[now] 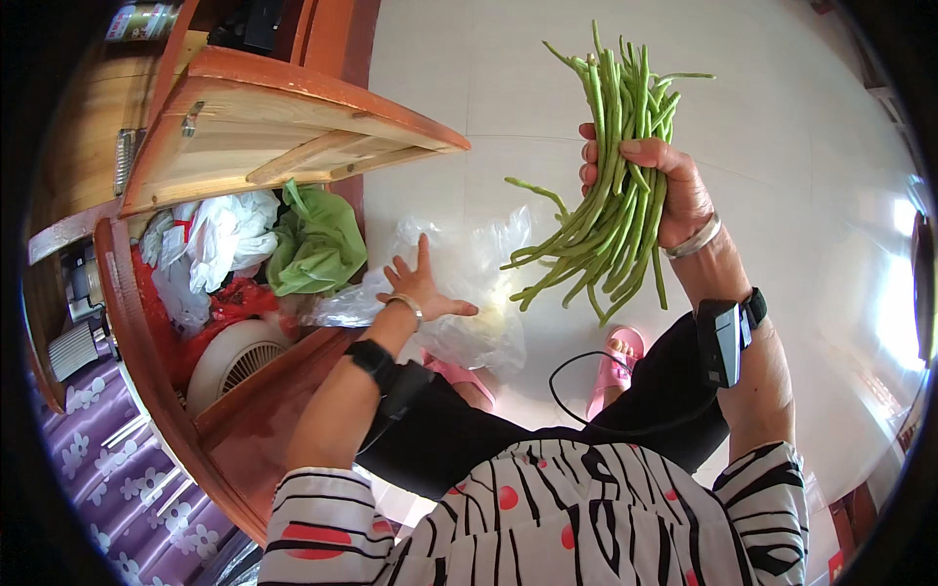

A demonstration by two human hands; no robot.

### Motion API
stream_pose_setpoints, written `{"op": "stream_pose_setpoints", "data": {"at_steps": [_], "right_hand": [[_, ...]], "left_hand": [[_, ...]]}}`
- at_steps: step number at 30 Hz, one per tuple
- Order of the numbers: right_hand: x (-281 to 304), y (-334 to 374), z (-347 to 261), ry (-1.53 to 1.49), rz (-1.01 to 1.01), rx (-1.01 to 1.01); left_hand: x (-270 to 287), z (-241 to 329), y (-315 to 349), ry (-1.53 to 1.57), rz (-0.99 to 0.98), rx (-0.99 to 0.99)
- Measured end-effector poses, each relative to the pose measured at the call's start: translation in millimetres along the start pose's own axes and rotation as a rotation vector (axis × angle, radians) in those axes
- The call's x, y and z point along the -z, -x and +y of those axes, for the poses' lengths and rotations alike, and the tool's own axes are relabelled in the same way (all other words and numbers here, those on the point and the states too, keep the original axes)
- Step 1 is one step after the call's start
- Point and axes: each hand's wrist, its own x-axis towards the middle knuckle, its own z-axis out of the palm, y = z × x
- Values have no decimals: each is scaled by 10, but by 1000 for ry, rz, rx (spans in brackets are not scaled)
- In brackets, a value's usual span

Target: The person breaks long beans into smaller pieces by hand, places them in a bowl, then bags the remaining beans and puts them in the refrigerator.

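Note:
A thick bunch of long green beans (pixel 625 186) is gripped in my right hand (pixel 674 186), raised at the upper right, with the thumb across its front. The bean ends fan out above and below the fist. My left hand (pixel 420 286) is spread with its fingers apart, over a clear plastic bag (pixel 484 322) that lies crumpled at the middle. Whether the left fingers touch the bag, I cannot tell. Something pale yellow shows through the bag's film.
At left stands a wooden cabinet with its door (pixel 293 132) swung out. Inside are a green plastic bag (pixel 318 239), white plastic bags (pixel 233 234), red plastic and a round white vented appliance (pixel 234 366). A purple flowered cloth (pixel 147 479) lies at lower left. My feet wear pink sandals (pixel 618 366) on the pale floor.

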Motion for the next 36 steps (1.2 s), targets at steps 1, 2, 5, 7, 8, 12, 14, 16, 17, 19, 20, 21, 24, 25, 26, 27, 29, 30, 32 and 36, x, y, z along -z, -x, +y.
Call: {"op": "stream_pose_setpoints", "data": {"at_steps": [1,2,5,7,8,12,14,16,17,19,20,21,24,25,26,27,29,30,32,36], "right_hand": [[-12,3,-10,0,7,12],[-3,-9,-12,1,6,10],[-22,-14,-25,40,12,-47],[-116,32,-44,59,34,-36],[-133,8,-15,64,17,-39],[-139,-5,29,3,41,-58],[-155,38,5,0,71,-49],[-171,45,-1,-1,84,-31],[-182,47,-4,3,87,-27],[-195,41,9,-2,79,-23],[-206,24,14,5,95,-21],[-222,-1,26,9,97,-23],[-238,-5,12,12,81,-19],[-251,11,1,7,75,-17],[-259,15,-4,5,56,-13],[-239,8,-7,11,70,-9],[-228,12,-17,16,98,2],[-236,19,-23,20,101,6],[-248,16,-14,29,109,-14],[-301,10,21,68,105,-45]], "left_hand": [[-156,63,-78,12,-23,59],[-261,140,-113,25,-44,121],[-519,325,-176,103,5,167],[-615,471,-142,138,143,168],[-694,474,-169,147,156,177],[-1263,419,-486,243,333,66],[-1126,462,-442,293,272,25],[-1000,382,-448,263,357,-18],[-928,327,-468,285,310,-24],[-796,222,-487,295,326,-54],[-710,158,-483,290,338,-43],[-590,75,-498,294,358,-64],[-117,-237,-331,296,566,-183],[87,-358,-231,260,676,-216],[260,-547,-179,269,690,-202],[460,-675,-54,238,792,-201],[756,-1033,111,175,912,-149],[958,-1173,200,122,871,24],[1255,-1542,315,171,1055,220],[1674,-2215,323,73,1490,371]]}}
